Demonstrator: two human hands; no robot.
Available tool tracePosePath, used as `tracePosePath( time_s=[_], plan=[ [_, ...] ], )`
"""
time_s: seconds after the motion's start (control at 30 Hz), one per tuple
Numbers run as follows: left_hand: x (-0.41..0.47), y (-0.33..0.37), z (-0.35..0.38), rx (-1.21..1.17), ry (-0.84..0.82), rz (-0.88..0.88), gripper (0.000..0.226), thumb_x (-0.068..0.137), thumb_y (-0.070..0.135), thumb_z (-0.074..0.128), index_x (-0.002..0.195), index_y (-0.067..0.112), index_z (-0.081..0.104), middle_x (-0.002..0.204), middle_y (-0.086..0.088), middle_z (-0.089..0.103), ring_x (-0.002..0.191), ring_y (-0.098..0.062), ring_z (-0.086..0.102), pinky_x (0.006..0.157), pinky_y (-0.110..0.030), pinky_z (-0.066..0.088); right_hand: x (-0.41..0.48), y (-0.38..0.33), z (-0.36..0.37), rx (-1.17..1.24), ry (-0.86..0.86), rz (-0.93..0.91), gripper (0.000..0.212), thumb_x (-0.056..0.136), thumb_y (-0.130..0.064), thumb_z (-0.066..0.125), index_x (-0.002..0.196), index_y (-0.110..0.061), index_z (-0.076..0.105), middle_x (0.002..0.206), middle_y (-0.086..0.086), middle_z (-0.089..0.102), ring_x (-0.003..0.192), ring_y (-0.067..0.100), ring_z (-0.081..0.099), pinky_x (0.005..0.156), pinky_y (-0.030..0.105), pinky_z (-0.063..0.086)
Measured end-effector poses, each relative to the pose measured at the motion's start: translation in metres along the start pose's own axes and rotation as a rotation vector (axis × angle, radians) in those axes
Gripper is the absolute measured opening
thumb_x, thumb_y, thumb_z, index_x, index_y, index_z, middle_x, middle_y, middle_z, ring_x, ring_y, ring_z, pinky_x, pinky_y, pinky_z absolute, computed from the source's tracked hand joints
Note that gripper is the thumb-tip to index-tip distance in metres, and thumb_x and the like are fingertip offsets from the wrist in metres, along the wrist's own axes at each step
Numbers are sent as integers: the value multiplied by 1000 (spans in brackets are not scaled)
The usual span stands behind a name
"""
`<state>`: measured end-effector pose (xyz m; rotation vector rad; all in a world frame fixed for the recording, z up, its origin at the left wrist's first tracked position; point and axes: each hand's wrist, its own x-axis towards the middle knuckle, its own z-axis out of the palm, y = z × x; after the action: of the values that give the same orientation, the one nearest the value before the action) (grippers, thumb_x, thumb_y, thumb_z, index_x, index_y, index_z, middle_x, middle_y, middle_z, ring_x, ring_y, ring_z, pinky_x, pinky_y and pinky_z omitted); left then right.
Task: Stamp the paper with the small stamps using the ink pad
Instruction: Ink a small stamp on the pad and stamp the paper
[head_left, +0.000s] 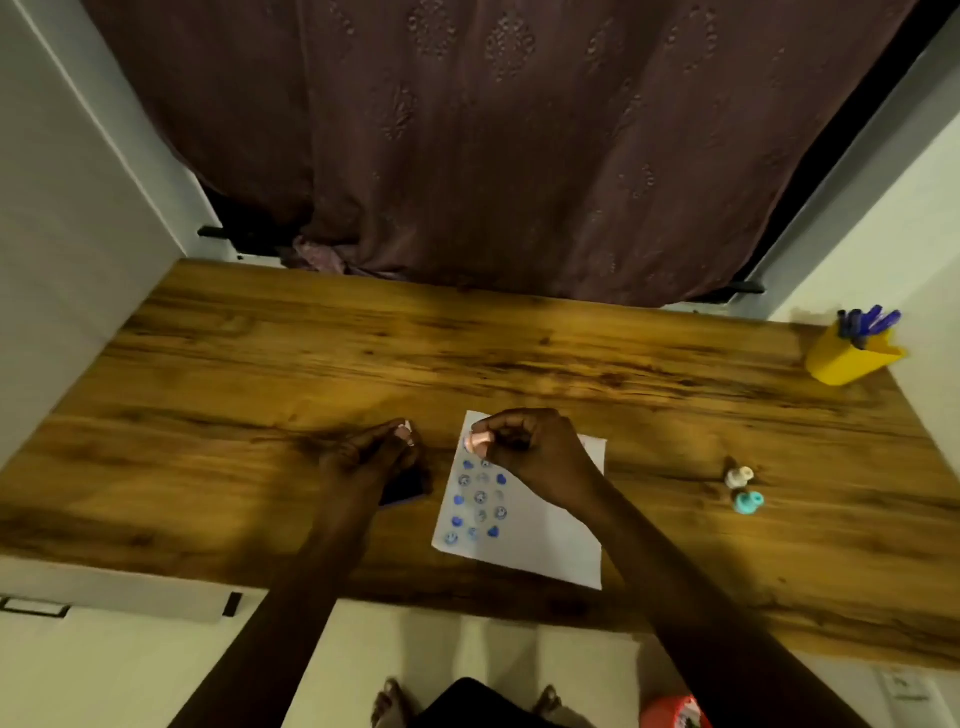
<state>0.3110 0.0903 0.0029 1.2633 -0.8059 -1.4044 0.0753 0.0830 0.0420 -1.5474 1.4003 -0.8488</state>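
A white paper (540, 540) lies on the wooden table (260, 374), its left part covered with several blue stamp marks. My right hand (530, 447) grips a small pink stamp (478, 440) and holds it down at the paper's top left corner. My left hand (371, 457) rests to the left of the paper over a dark ink pad (402, 493), its fingertips pinched on something small and pale. Two more small stamps, a cream one (738, 477) and a teal one (748, 502), lie on the table to the right of the paper.
A yellow holder (847, 358) with blue pens stands at the table's far right corner. A dark curtain (493, 145) hangs behind the table. Near the floor at the bottom right sits an orange object (672, 714).
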Motion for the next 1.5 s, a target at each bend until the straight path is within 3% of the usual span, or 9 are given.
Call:
tracePosePath(
  time_s=[0.13, 0.2, 0.33, 0.6, 0.77, 1.07, 1.27, 1.4, 1.5],
  plan=[
    [2, 1, -39, -53, 103, 54, 15, 94, 6, 70, 107, 8, 78, 105, -13, 79, 104, -33, 74, 93, -39, 62, 17, -8, 47, -228, -13, -32, 29, 88, -34, 81, 113, -19, 76, 104, -4, 78, 95, 9, 73, 81, 25, 59],
    [2, -2, -53, -33, 140, 77, 19, 94, 3, 70, 113, 0, 74, 109, -19, 77, 106, -38, 73, 90, -38, 64, 24, -11, 68, -295, -31, -54, 21, 89, -30, 79, 106, -19, 75, 98, -3, 78, 89, 11, 72, 76, 31, 58],
    [-3, -5, -78, 73, 188, 72, 17, 91, 17, 77, 107, 13, 79, 104, -8, 82, 102, -29, 77, 88, -45, 62, 34, -15, 99, -410, -138, -83, 12, 93, -22, 73, 102, -15, 78, 100, 3, 78, 91, 18, 72, 78, 37, 60],
    [-9, -6, -98, 84, 195, 62, 18, 90, 14, 76, 102, 27, 81, 104, -3, 83, 97, -23, 79, 83, -39, 62, 40, -16, 130, -600, -238, -45, 23, 102, -20, 61, 118, -10, 74, 123, 13, 74, 114, 28, 69, 95, 32, 52],
    [-10, -8, -99, 88, 188, 45, 20, 92, 12, 74, 111, 16, 78, 105, -5, 83, 98, -21, 79, 81, -34, 63, 39, -14, 137, -650, -243, -35, 25, 103, -20, 61, 123, -10, 72, 132, 11, 70, 124, 27, 64, 107, 34, 50],
    [-13, -9, -89, 93, 157, 42, 27, 92, 8, 74, 119, 3, 74, 112, -14, 79, 103, -26, 77, 84, -35, 62, 39, -17, 141, -712, -219, -43, 18, 97, -11, 65, 110, -9, 77, 115, 13, 75, 109, 29, 71, 91, 37, 59],
    [-16, -7, -83, 138, 145, 46, 25, 92, 6, 74, 116, 2, 75, 108, -15, 80, 102, -31, 77, 92, -51, 61, 43, -23, 138, -749, -219, -73, 12, 95, -10, 67, 103, -8, 76, 108, 17, 74, 103, 34, 70, 81, 42, 60],
    [-18, -6, -79, 166, 138, 52, 22, 92, 9, 74, 114, 10, 77, 102, -5, 83, 97, -22, 79, 88, -47, 62, 47, -26, 134, -695, -207, -94, 16, 93, -13, 68, 105, -11, 79, 108, 15, 75, 102, 30, 70, 72, 31, 50],
    [-18, -5, -78, 156, 125, 58, 19, 93, 9, 73, 110, 15, 79, 103, -4, 83, 98, -23, 79, 86, -44, 62, 47, -32, 123, -577, -149, -94, 18, 89, -17, 74, 105, -13, 81, 110, 9, 78, 100, 25, 72, 81, 34, 60]
  ],
)
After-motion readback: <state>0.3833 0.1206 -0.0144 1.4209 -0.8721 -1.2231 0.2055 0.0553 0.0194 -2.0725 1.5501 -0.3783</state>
